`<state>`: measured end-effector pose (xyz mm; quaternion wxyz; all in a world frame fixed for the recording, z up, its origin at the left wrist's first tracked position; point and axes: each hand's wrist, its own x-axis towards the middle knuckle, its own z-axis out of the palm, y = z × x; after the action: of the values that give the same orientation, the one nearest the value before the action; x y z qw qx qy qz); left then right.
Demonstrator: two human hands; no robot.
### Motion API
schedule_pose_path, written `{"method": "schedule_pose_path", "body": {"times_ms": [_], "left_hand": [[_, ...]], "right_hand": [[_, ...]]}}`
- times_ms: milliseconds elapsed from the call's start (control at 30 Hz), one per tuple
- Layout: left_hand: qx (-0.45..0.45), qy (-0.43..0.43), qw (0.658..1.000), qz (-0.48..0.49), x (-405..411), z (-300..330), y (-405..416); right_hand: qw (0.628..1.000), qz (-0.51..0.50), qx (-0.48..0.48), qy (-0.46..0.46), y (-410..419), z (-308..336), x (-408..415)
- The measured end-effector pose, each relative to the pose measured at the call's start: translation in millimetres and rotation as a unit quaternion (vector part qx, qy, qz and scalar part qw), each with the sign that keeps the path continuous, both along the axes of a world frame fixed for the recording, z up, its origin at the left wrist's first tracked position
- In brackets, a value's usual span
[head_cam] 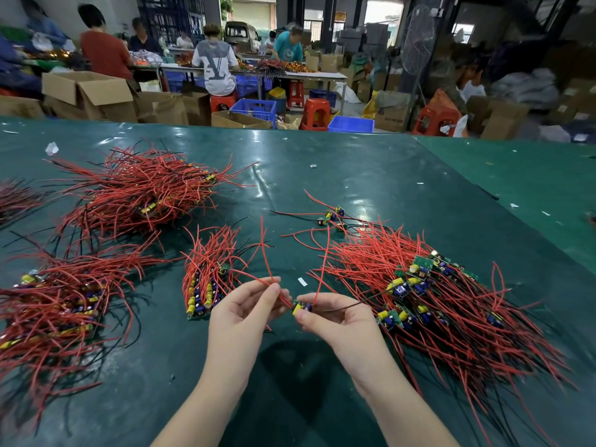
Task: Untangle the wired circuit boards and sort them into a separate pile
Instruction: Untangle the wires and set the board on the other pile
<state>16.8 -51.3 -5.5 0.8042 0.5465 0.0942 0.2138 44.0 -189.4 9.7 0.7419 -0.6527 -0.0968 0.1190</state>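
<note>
So the person's right hand (335, 317) has a pinching grip on one small circuit board (302, 308), thumb and fingers curled around it, held just above the green counter (371, 175) near the middle of its near edge. The left hand (248, 304) pinches that board's red wire (268, 253) between thumb and fingertip, and the wire runs up and away toward the far edge. The big tangled heap (435, 295) of boards and red wires sits just right of the hands, toward the counter's right edge. A small tidy pile (208, 279) lies just left of the left hand. Two larger bundles (135, 191) are over on the left side, and a few loose boards (332, 216) lie further back near the middle.
</note>
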Motion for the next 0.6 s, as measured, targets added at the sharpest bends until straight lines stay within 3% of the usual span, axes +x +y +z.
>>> {"method": "schedule_pose_path", "body": {"times_ms": [233, 367, 500, 600], "left_hand": [[0.077, 0.014, 0.997, 0.016, 1.5, -5.4, 2.9], [0.011, 0.025, 0.999, -0.023, 3.5, -5.1, 2.7], [-0.084, 0.01, 0.994, -0.076, 4.9, -1.5, 5.0], [-0.093, 0.007, 0.992, -0.08, 3.2, 1.1, 6.7]], "right_hand": [[0.997, -0.004, -0.046, -0.054, 3.7, -4.3, -3.4], [0.996, -0.01, -0.058, -0.072, 3.2, -3.4, -3.3], [0.999, -0.014, -0.038, -0.027, -0.6, -1.2, 0.3], [1.0, -0.003, -0.02, 0.009, -2.6, 0.4, 1.9]]}}
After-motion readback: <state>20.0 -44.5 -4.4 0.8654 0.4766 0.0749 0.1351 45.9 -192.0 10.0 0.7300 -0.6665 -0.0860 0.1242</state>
